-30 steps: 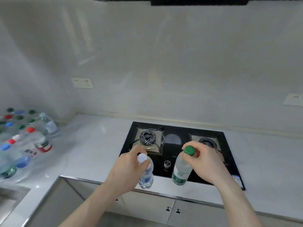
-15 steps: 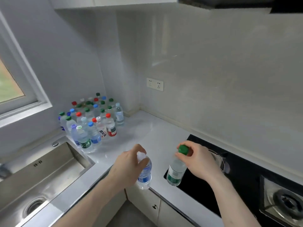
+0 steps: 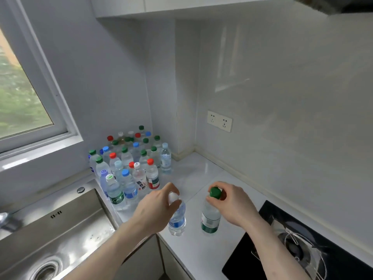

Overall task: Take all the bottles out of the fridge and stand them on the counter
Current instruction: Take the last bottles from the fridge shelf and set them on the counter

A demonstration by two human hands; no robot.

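Counter (image 3: 203,174): pale glossy stone running into a corner, under grey-white walls and a glossy splashback.

Left hand (image 3: 155,211): fingers curled round the neck of a white-capped bottle (image 3: 177,219) with a blue label; bottle upright over the counter's front edge. Whether its base touches the surface cannot be told.

Right hand (image 3: 232,205): fingertips pinching the cap of a green-capped bottle (image 3: 211,217) with a green label, upright just right of the left hand's bottle. Base contact equally unclear.

Cluster of standing bottles (image 3: 131,162): beyond and left of the left hand, packed into the corner; caps green, blue, red and white. Rear rows overlap, so no count is possible.

Sink (image 3: 50,229): steel, left of and below the left hand, drain cut off at the frame edge.

Hob (image 3: 302,249): black glass, right of and below the right hand, burner partly cut off and blurred.

Double socket (image 3: 219,120): on the wall above the right hand.

Window (image 3: 20,93): far left, greenery blurred outside.

Wall cupboard (image 3: 141,5): overhead, cropped.

Cabinet doors below the counter: mostly hidden by the forearms.
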